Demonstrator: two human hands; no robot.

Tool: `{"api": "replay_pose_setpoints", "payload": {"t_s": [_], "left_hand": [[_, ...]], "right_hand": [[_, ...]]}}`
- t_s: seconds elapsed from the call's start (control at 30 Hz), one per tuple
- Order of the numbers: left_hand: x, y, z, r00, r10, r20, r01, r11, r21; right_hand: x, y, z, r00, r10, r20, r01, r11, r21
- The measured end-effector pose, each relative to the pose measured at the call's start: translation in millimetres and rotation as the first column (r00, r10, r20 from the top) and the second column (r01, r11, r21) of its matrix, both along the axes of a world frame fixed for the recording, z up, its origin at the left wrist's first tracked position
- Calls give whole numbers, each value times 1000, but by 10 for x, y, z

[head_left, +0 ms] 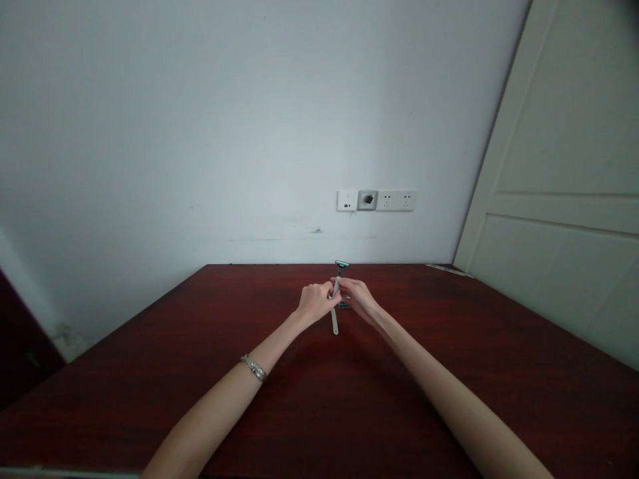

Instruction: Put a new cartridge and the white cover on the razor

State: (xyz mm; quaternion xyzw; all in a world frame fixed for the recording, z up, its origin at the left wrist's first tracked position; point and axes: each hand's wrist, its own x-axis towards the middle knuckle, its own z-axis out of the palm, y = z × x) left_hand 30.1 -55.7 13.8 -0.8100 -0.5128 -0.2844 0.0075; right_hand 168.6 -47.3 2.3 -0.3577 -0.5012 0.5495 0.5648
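Observation:
A razor (335, 319) with a pale grey handle and a teal head is held nearly upright over the dark red table (200, 346), head toward the wall. My left hand (315, 303) is closed around the handle's middle from the left. My right hand (355, 296) pinches the handle from the right, just below the head. Under my right fingers shows a small dark teal piece (344, 305); I cannot make out what it is. A silver bracelet (254, 368) sits on my left forearm.
The table runs up to a white wall with a row of sockets (377, 200). A white door (564, 199) stands at the right, close to the table's right edge. A dark piece of furniture (20, 352) shows at the far left.

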Motion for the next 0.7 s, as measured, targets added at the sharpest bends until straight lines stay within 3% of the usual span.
{"api": "replay_pose_setpoints", "payload": {"t_s": [0.1, 0.4, 0.7], "left_hand": [[-11, 3, -15, 999, -10, 36, 10, 1000, 11], [-148, 117, -89, 997, -7, 74, -3, 991, 136], [-376, 358, -118, 932, 101, 348, -159, 977, 141]], "right_hand": [[-11, -26, 22, 1000, -8, 8, 8, 1000, 13], [63, 28, -2, 960, -223, 171, 214, 975, 65], [-15, -48, -10, 990, -68, 127, 74, 996, -47]]}}
